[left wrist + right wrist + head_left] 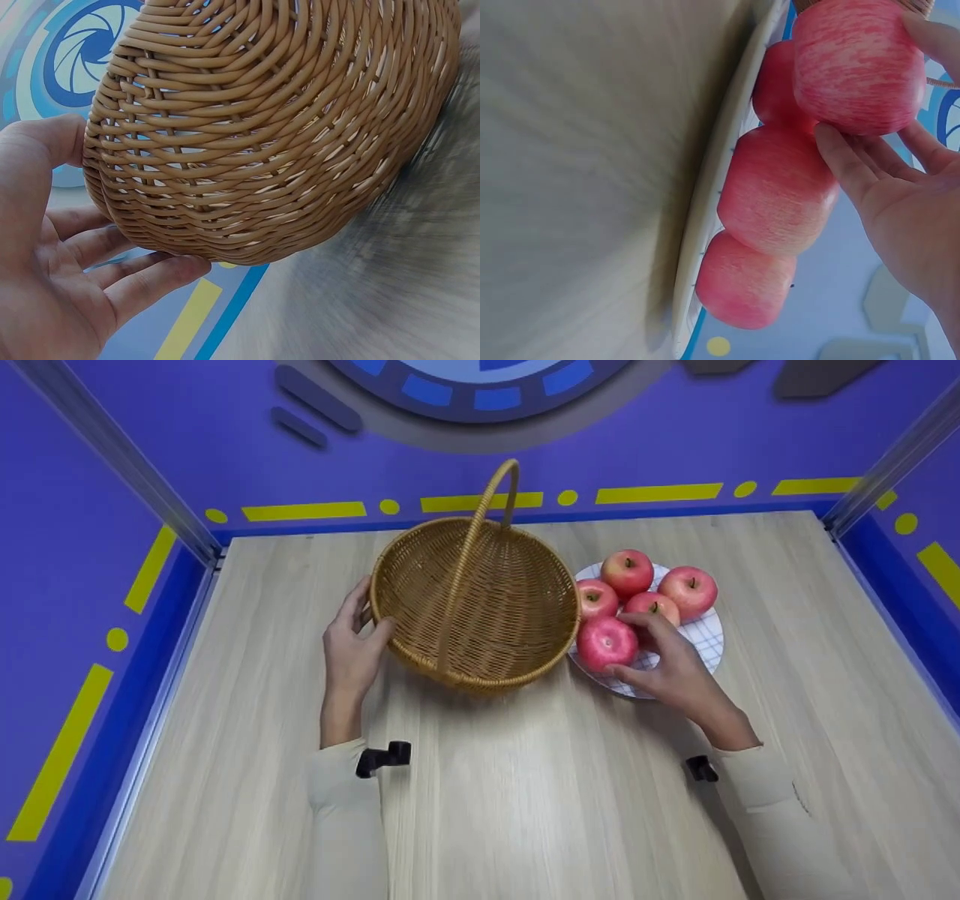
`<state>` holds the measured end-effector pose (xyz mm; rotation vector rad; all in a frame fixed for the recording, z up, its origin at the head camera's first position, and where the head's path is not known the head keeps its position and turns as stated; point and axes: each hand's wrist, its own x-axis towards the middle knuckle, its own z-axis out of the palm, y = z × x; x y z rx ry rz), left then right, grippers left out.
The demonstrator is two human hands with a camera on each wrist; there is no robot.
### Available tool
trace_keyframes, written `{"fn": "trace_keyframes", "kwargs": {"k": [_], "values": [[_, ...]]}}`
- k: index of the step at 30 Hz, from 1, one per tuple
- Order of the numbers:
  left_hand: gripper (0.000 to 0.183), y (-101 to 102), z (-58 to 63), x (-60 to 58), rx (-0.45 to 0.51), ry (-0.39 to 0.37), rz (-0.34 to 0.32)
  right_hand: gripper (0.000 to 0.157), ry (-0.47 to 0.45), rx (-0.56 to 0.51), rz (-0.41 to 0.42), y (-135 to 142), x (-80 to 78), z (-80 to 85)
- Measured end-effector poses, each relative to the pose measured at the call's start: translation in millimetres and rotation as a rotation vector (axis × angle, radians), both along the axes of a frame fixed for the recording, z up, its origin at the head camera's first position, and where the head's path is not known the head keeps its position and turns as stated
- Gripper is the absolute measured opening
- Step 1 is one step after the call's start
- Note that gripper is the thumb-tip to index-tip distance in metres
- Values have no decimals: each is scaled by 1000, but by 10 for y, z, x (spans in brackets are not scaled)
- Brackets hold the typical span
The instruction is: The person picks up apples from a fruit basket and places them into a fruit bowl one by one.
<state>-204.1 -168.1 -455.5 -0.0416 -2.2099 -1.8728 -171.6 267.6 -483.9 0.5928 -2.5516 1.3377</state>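
Observation:
A round wicker basket (480, 679) with a tall arched handle (480, 525) stands at the middle of the table. My left hand (351, 652) holds its left side, the thumb at the rim and the fingers against the woven outside (247, 150). On the right, my right hand (679, 671) grips a red apple (606, 645) between thumb and fingers, its blossom end facing up. That apple (859, 71) is above the near left part of a plate (709, 641), close to the basket's rim. Several other red apples (688, 591) lie on the plate.
The plate has a blue checked pattern and stands directly right of the basket. Wood-grain tabletop (480, 795) spreads in front of both. A blue-purple panel (637, 457) with yellow marks closes the back, and similar panels (97, 585) stand at the sides.

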Motion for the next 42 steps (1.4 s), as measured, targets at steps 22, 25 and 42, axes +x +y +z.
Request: {"fn": "trace_keyframes", "kwargs": {"k": [22, 25, 42], "values": [[68, 20, -1, -18, -12, 5, -1, 74, 42, 155, -15, -10, 28, -34], [67, 12, 2, -10, -17, -6, -2, 73, 61, 153, 1, -10, 21, -22], [67, 5, 7, 2, -34, -17, 5, 64, 70, 150, 2, 3, 24, -14]]}}
